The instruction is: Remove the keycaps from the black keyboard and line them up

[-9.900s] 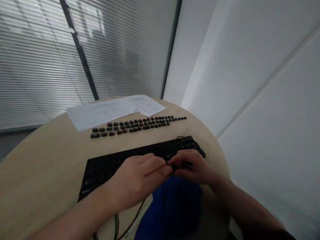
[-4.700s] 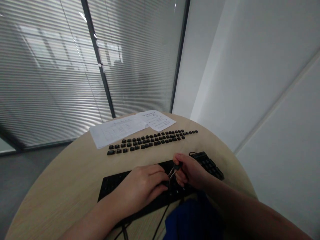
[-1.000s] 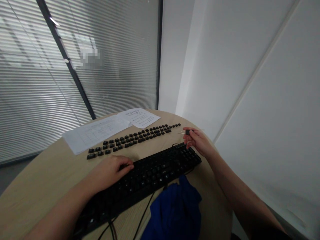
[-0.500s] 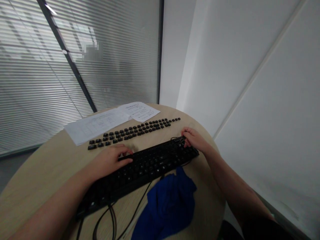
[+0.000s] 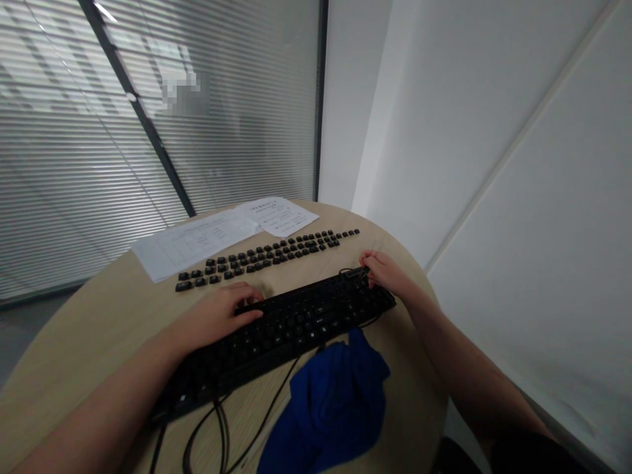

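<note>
A black keyboard (image 5: 291,322) lies at a slant across the round table. My left hand (image 5: 217,313) grips its far edge, with the thumb on the keys and the other fingers curled behind. Over the keyboard's right end, my right hand (image 5: 382,271) is closed in a pinch on a thin, wire-like tool, apparently a keycap puller (image 5: 363,272). The tool is blurred and partly hidden by the fingers. Beyond the keyboard, loose black keycaps (image 5: 264,257) stand in rows.
White printed sheets (image 5: 197,240) lie behind the keycaps. A crumpled blue cloth (image 5: 336,401) rests in front of the keyboard, with black cables (image 5: 224,438) to its left. A white wall (image 5: 494,164) rises beside the table's (image 5: 74,342) right edge; glass with blinds (image 5: 237,131) stands behind.
The whole view has shifted slightly. Both hands keep nearly the same places on and over the keyboard; the right fingers have moved only a little.
</note>
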